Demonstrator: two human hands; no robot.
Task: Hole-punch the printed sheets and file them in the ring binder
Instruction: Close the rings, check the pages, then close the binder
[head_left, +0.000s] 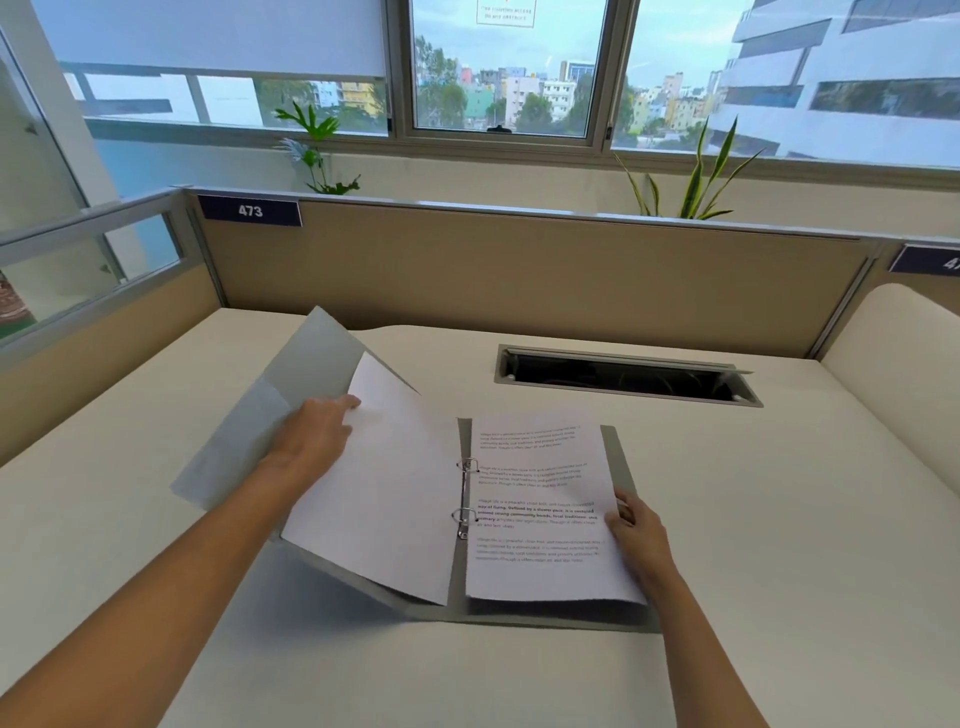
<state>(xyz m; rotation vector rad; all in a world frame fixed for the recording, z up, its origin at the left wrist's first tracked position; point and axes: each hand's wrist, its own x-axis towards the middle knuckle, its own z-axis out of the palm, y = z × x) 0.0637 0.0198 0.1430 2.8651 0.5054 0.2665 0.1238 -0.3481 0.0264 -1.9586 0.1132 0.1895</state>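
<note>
A matte grey ring binder (291, 374) is being held open mid-counter (779, 519), its stiff left cover tilted up. Thin white printed sheets (540, 509) are lying threaded on two curved metal rings (465, 514). A blank-backed sheet (384, 493) is being gripped by the left hand (311, 436); the printed stack's right edge is being pinched by the right hand (636, 530).

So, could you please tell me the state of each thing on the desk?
ring binder: open, left cover tilted up.
rings: look closed, sheets threaded.
turned sheet: blank side up, gripped by left hand.
printed sheets: flat, text up, edge pinched by right hand.
cable hatch: lid open.
</note>
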